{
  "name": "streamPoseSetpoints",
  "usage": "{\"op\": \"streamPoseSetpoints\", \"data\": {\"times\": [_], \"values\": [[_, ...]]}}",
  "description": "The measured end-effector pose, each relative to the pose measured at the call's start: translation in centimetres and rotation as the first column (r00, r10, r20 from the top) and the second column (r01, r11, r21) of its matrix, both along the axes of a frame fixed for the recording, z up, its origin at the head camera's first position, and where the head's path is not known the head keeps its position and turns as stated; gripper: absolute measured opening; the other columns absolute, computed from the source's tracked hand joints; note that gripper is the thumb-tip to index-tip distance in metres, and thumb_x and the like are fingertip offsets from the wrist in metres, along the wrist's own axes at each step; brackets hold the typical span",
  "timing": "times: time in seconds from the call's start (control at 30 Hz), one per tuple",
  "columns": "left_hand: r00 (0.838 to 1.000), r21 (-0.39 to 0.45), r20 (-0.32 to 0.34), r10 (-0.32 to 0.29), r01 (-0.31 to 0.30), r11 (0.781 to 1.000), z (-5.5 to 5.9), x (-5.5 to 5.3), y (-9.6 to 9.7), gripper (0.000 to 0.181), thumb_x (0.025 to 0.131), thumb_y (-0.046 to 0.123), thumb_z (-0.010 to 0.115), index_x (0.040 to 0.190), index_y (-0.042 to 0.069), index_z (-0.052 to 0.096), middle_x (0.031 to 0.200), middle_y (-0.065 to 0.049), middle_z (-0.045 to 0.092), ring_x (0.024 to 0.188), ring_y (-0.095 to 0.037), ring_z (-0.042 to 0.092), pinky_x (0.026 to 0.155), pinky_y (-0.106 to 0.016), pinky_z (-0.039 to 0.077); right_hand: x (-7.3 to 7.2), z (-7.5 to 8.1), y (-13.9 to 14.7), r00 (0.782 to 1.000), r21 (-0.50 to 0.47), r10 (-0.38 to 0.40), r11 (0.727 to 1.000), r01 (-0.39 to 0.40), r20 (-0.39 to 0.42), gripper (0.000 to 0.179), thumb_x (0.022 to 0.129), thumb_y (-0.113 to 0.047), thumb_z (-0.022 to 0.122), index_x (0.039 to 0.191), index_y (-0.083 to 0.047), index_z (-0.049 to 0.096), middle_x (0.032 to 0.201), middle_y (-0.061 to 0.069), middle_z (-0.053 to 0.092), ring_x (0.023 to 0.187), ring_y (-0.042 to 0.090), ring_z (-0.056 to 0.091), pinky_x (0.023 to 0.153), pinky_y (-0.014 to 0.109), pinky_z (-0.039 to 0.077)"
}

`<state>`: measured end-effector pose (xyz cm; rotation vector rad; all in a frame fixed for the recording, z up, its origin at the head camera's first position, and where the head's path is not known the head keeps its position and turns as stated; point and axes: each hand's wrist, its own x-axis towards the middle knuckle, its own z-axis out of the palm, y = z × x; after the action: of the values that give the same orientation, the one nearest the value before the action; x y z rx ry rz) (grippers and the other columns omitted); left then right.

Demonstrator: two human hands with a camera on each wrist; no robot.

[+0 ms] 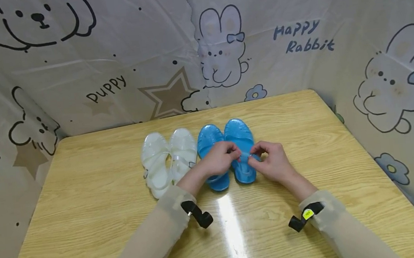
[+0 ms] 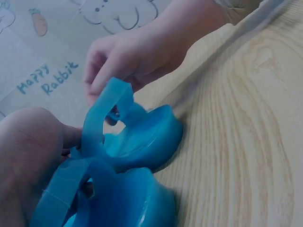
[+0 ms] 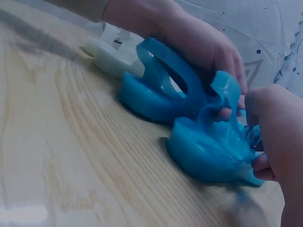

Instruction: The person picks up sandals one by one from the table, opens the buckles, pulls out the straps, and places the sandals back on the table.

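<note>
Two blue jelly sandals stand side by side, toes toward the back wall. My left hand (image 1: 220, 159) reaches over the left blue sandal (image 1: 209, 136) and pinches the strap of the right blue sandal (image 1: 239, 131) from its left side. From the other side my right hand (image 1: 270, 160) pinches the same sandal's strap near a clear buckle (image 3: 253, 135). The ankle strap (image 2: 97, 118) of that sandal arches up between the hands in the left wrist view. Fingers hide much of the buckle, so whether it is fastened cannot be told.
A pair of whitish clear sandals, the left one (image 1: 154, 145) and the right one (image 1: 181, 142), stands just left of the blue pair. All rest on a wood-grain table (image 1: 96, 201). A printed cloth (image 1: 158, 36) hangs behind and along the sides.
</note>
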<state>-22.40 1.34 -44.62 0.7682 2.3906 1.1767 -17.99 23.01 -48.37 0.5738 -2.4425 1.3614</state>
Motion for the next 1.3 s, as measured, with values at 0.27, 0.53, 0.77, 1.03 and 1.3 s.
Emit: {"op": "streamPoseSetpoints", "data": {"times": [0.27,0.53,0.77,1.03,1.3], "values": [[0.999,-0.009,-0.024,0.031,-0.031,0.999,-0.2,0.2,0.0,0.027,0.113,0.025,0.051,0.099,0.013,0.070,0.089,0.000,0.067,0.078,-0.018,0.059,0.068,-0.031,0.048,0.0,-0.5,0.3,1.000,-0.017,-0.003,1.000,0.003,-0.006,0.011,0.085,0.002,0.079,0.093,-0.003,0.074,0.086,0.003,0.073,0.076,0.022,0.065,0.066,0.035,0.054],[0.998,-0.018,-0.061,0.014,-0.015,1.000,-0.2,0.3,0.3,0.030,0.110,0.042,0.059,0.097,0.020,0.074,0.085,0.003,0.066,0.077,-0.016,0.058,0.066,-0.030,0.047,0.1,-0.8,0.1,0.998,-0.053,0.047,0.997,-0.050,-0.052,0.016,0.086,0.006,0.079,0.097,-0.005,0.076,0.090,0.003,0.074,0.077,0.027,0.066,0.068,0.039,0.056],[0.998,0.035,-0.043,0.035,-0.034,0.999,-0.4,0.1,-0.3,0.024,0.110,0.026,0.061,0.097,0.011,0.074,0.087,0.002,0.068,0.081,-0.016,0.060,0.070,-0.031,0.050,0.2,-0.8,0.3,0.996,-0.053,0.038,0.998,-0.042,-0.077,0.019,0.082,0.013,0.080,0.095,0.000,0.075,0.088,0.006,0.074,0.075,0.024,0.065,0.068,0.046,0.057],[0.990,0.076,0.021,0.141,-0.142,0.987,0.0,0.4,-1.0,0.027,0.114,0.024,0.050,0.107,0.005,0.068,0.094,-0.002,0.069,0.077,-0.022,0.060,0.066,-0.035,0.050,1.5,1.2,-0.1,0.999,-0.094,0.039,0.995,-0.041,-0.024,0.015,0.084,0.019,0.074,0.098,0.014,0.070,0.088,0.020,0.072,0.076,0.026,0.064,0.071,0.059,0.056],[0.989,-0.053,-0.056,0.140,-0.143,0.988,0.3,0.8,-0.9,0.025,0.109,0.034,0.063,0.119,0.011,0.067,0.115,-0.004,0.068,0.109,-0.021,0.064,0.094,-0.038,0.054,1.2,-0.5,0.6,0.995,-0.090,0.045,0.995,-0.036,0.093,0.017,0.098,0.001,0.073,0.114,0.003,0.067,0.100,0.012,0.071,0.082,0.023,0.063,0.073,0.027,0.055]]}}
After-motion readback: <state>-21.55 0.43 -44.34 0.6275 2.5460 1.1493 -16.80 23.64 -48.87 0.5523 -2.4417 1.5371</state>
